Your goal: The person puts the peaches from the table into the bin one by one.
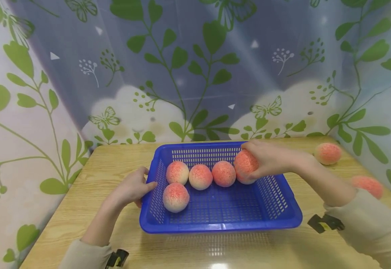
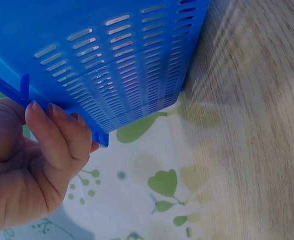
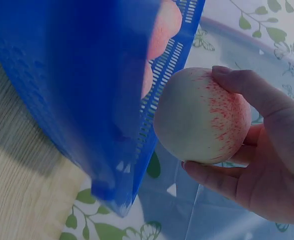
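Note:
A blue plastic basket (image 1: 220, 226) with slotted walls stands on the wooden table. Its left rim is pinched by my left hand (image 1: 133, 188), thumb on top and fingers under the edge; the left wrist view shows those fingers (image 2: 61, 130) curled at the rim. My right hand (image 1: 271, 158) grips a pink and cream peach (image 1: 246, 166) at the basket's back right. In the right wrist view, thumb and fingers wrap this peach (image 3: 202, 117). Several other peaches lie inside the basket, three in a back row and one peach (image 1: 176, 197) in front at the left.
Two more peaches lie on the table to the right: one peach (image 1: 328, 153) near the back edge, another peach (image 1: 367, 186) partly hidden by the right sleeve. Behind the wooden table (image 1: 114, 157) hangs a leaf-patterned cloth (image 1: 188, 74), also along both sides.

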The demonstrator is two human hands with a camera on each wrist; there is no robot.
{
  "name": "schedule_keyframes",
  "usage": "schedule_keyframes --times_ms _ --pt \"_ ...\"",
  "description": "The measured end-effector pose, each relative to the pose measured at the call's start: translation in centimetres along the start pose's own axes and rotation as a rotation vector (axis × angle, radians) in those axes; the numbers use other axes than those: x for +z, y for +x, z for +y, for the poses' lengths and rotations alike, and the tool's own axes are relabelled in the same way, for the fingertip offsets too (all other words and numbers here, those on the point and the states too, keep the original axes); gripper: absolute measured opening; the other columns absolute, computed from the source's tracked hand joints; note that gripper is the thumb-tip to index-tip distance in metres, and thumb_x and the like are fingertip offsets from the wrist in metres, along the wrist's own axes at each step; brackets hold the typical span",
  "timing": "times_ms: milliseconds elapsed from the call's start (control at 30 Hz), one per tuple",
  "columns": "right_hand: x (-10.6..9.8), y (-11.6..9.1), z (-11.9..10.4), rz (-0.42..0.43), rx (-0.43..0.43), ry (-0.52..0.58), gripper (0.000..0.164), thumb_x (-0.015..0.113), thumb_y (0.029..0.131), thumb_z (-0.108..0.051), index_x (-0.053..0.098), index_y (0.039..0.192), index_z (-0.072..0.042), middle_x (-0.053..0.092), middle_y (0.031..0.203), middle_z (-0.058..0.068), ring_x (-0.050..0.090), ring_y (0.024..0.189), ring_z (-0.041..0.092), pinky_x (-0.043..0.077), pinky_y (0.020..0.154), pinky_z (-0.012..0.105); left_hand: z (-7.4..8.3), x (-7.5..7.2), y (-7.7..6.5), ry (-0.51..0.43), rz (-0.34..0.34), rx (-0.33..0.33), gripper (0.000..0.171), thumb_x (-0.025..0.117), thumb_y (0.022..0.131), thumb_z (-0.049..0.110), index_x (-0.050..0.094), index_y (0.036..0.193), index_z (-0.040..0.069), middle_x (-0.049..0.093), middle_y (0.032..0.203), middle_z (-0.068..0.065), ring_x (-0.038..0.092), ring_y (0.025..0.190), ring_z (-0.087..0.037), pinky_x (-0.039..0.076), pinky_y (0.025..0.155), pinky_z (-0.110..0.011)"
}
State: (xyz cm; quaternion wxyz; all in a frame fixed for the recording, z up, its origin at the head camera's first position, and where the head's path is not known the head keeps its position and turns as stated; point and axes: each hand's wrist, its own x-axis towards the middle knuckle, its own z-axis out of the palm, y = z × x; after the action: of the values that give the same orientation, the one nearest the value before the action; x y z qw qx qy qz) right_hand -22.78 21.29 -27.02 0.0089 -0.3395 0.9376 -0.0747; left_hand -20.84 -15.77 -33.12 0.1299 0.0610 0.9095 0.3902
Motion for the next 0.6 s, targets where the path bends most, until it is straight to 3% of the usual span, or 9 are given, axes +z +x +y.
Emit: schedule_keyframes --times_ms 400,600 --pt "0.2 1.6 -1.2 -0.068 -0.054 0.027 0.072 0.074 0.071 -0.033 0.045 0.128 0.001 0.051 0.119 0.011 0.053 0.101 0.023 0.048 0.082 0.037 0.1 0.0 -0.1 -0.006 0.001 0.010 0.043 0.054 0.092 0.013 0.035 0.122 -0.012 0.057 0.068 -0.015 0.058 0.045 -0.019 0.053 0.041 -0.033" --pt "0.1 2.7 -1.9 -0.109 -0.080 0.006 0.073 0.075 0.071 -0.032 0.045 0.128 0.002 0.051 0.120 0.011 0.053 0.103 0.023 0.047 0.087 0.039 -0.1 0.1 -0.1 -0.005 0.006 0.025 0.042 0.054 0.092 0.012 0.036 0.121 -0.013 0.057 0.067 -0.015 0.057 0.043 -0.019 0.052 0.041 -0.034"
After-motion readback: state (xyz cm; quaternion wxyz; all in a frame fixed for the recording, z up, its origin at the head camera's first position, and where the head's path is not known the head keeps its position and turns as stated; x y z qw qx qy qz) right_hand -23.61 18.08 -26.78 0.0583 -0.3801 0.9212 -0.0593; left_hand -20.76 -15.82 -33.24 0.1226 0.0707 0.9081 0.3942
